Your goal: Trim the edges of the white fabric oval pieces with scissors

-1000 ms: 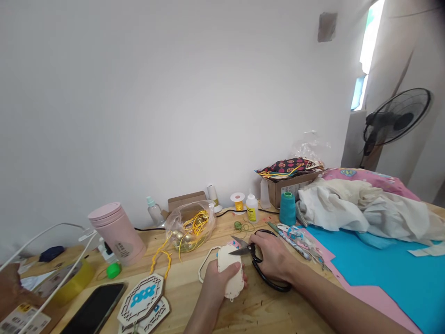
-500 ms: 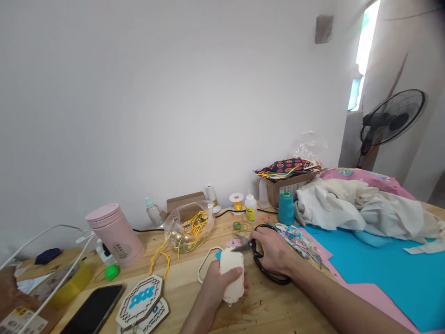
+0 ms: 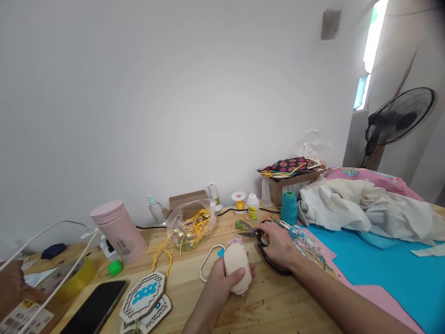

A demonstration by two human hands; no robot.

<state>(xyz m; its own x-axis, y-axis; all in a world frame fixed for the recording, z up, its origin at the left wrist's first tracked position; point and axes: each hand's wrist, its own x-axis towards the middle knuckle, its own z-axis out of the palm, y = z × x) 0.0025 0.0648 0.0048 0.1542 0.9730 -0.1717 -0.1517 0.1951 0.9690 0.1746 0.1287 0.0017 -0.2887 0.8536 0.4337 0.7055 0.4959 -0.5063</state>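
A flat cream-coloured plaque (image 3: 238,266) with rounded corners and a small loop at its lower end is gripped in my left hand (image 3: 224,280), thumb across its face. Fingers show at the plaque's right edge. My right hand (image 3: 276,243) is closed on black-handled scissors (image 3: 259,234), whose blades are parted and point left, just above the plaque and apart from it. A scrap of pink (image 3: 235,241) shows at the plaque's top edge. Behind my left hand lies a thin pale frame (image 3: 205,262) with a blue shape beside it.
Octagonal fretwork pieces (image 3: 144,297) and a phone (image 3: 95,306) lie at the left, near a pink tumbler (image 3: 120,232). A bag of gold bells (image 3: 191,227), a glue bottle (image 3: 253,207) and teal thread (image 3: 289,208) stand behind. Blue sheet (image 3: 375,264) covers the right.
The scissors have drawn away from the plaque's top edge, their blades opening wider. My left hand has tilted the plaque. The view has shifted slightly.
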